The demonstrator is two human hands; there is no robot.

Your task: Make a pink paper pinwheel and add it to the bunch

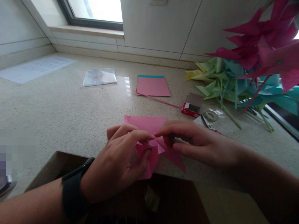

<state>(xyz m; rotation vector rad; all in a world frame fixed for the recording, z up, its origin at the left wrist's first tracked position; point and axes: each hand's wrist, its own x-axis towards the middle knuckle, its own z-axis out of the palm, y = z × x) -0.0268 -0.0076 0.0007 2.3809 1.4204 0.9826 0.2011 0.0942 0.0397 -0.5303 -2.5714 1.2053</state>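
1. Folded pink paper (147,122) lies at the near edge of the counter (93,105).
2. Left hand (121,157) spreads over it, apparently steadying.
3. Right hand (198,143) reaches its centre, likely minding folds.
4. I cannot tell whether either pinches.

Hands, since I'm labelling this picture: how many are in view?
2: the left hand on the pink paper, and the right hand opposite, reaching the paper's middle.
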